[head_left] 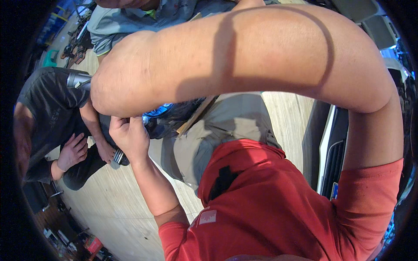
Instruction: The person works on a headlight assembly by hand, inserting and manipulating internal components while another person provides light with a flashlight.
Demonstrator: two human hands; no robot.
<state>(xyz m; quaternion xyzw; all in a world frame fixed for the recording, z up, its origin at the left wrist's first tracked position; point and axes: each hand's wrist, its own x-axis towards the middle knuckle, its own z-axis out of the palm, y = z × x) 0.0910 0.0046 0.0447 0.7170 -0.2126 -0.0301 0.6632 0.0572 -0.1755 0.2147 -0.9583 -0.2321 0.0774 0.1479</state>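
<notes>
My right arm arches across the upper view, with my right hand bent at its left end. Its fingers curl under, out of sight. From behind that hand juts a grey cylindrical tool, wider at its outer end, and the hand appears closed round it. Just below, my left hand is raised with its fingers pinched together. What they hold, if anything, is hidden by my right hand and wrist. A shiny blue round part on a dark piece shows beneath my right forearm.
A person in a dark shirt crouches at the left, hands near the knees. Another person in a grey-blue shirt is close behind my right forearm. A brown strip lies beside my trousers. A white and black panel stands at the right.
</notes>
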